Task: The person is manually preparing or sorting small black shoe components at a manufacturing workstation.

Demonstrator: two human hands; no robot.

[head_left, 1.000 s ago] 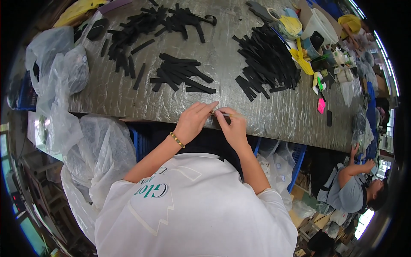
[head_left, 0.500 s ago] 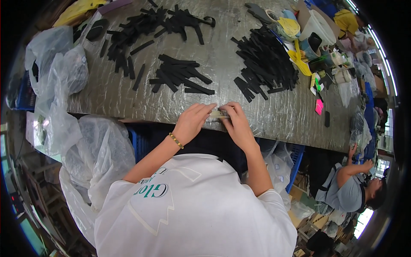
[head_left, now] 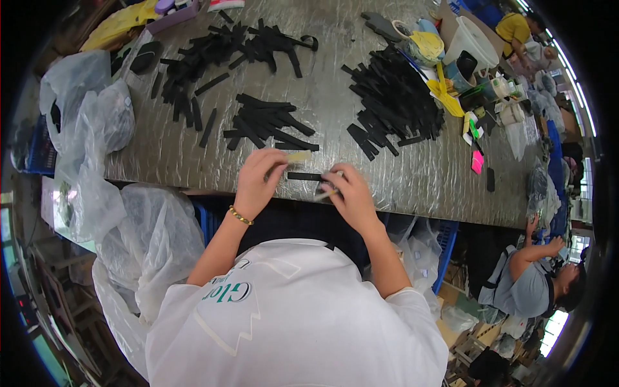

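A short black strip (head_left: 304, 176) lies flat at the table's near edge, between my two hands. My left hand (head_left: 259, 175) pinches a pale yellowish flat strip (head_left: 298, 156) just beyond the black one. At the black strip's right end is my right hand (head_left: 351, 195), its fingers curled around a thin pale stick-like piece (head_left: 327, 194) whose kind I cannot make out. Beyond my hands a small pile of black strips (head_left: 267, 119) is fanned out. Larger heaps of black strips lie far left (head_left: 203, 61) and at the right (head_left: 400, 97).
The table (head_left: 335, 64) has a shiny film-like cover. To the right stand a white bucket (head_left: 474, 45), yellow scissors-like handles (head_left: 445, 90) and a pink piece (head_left: 476, 162). Clear plastic bags (head_left: 158, 226) hang at the left edge. A co-worker (head_left: 525, 274) is at the right.
My hands have moved apart, the left one leftward with the pale strip. The black strip now shows between them on the table.
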